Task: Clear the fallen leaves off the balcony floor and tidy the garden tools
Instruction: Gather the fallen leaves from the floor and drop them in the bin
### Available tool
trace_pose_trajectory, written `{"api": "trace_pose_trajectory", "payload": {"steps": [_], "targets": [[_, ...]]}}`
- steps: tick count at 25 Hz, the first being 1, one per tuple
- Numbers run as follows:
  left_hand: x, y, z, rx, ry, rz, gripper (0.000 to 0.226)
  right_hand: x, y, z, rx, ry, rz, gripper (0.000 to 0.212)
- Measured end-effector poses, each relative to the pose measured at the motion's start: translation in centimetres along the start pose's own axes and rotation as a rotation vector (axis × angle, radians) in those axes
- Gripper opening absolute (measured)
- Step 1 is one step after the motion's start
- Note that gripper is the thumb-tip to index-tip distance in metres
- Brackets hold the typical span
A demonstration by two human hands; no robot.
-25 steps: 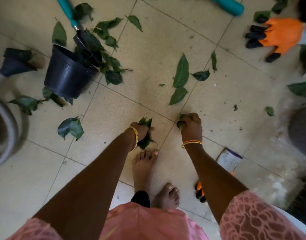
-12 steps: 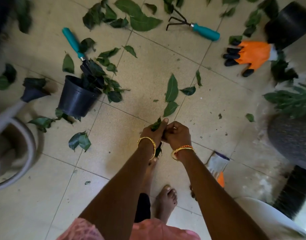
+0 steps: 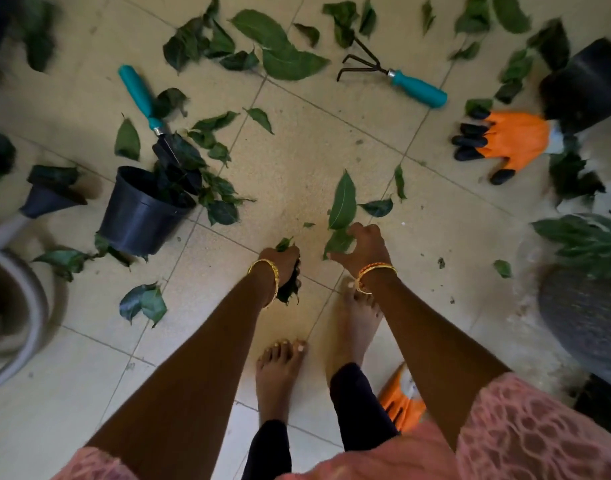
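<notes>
Green fallen leaves [image 3: 279,53] lie scattered over the beige tiled balcony floor [image 3: 331,126]. My left hand [image 3: 281,261] grips a bunch of leaves [image 3: 288,292], which stick out above and below the fist. My right hand [image 3: 361,245] is low over the floor, its fingers and thumb curled round a leaf [image 3: 338,242]. A long leaf [image 3: 343,199] lies just beyond it. A teal-handled trowel [image 3: 137,91] rests with its blade in a tipped black pot [image 3: 137,220]. A teal-handled hand rake [image 3: 418,88] lies at the far side.
An orange glove [image 3: 511,140] lies at the right beside a second black pot [image 3: 588,81]. Another orange glove [image 3: 399,403] is by my bare feet [image 3: 279,372]. A watering can [image 3: 20,306] stands at the left, a potted plant [image 3: 588,323] at the right.
My hands were pressed together around the leaves; now they are apart. The left keeps the bunch, and the right has reached forward onto a leaf on the floor.
</notes>
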State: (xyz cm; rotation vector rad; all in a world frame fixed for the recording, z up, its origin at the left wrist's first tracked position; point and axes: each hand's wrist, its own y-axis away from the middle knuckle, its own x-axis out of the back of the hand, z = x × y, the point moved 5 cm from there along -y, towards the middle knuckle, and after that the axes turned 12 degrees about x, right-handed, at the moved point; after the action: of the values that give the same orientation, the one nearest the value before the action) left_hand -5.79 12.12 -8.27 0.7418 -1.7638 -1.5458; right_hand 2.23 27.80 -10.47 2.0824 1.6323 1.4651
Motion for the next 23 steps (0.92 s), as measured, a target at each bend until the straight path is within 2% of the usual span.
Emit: {"api": "trace_pose_trajectory", "payload": {"steps": [2, 4, 8, 9, 13, 16, 23], "targets": [[-0.5, -1.1, 0.0, 0.009, -0.013, -0.04, 0.024, -1.4, -1.1, 1.1, -0.106, 0.01, 0.068, 0.07], [-0.9, -1.6, -0.2, -0.024, 0.009, -0.057, 0.025, -2.6, -1.2, 1.7, -0.163, -0.015, 0.153, 0.065], [-0.5, -2.4, -0.4, -0.002, 0.079, 0.03, 0.033, -2.0, -1.2, 3.6, -0.182, -0.181, 0.224, 0.017], [-0.4, -2.2, -0.2, 0.01, 0.095, 0.049, 0.034, -1.4, -0.8, 3.8, -0.164, -0.214, 0.214, 0.013], [-0.5, -1.4, 1.5, 0.001, 0.124, 0.068, 0.036, 1.8, -1.4, 1.7, 0.014, -0.249, 0.15, 0.03], [-0.8, -1.2, 3.0, -0.024, 0.094, 0.084, 0.036, 2.6, -3.9, 0.1, 0.18, -0.061, 0.131, 0.017], [-1.2, -2.1, 3.9, -0.047, 0.084, 0.083, 0.039, -0.5, -6.6, -1.7, 0.193, 0.175, 0.167, 0.013]]}}
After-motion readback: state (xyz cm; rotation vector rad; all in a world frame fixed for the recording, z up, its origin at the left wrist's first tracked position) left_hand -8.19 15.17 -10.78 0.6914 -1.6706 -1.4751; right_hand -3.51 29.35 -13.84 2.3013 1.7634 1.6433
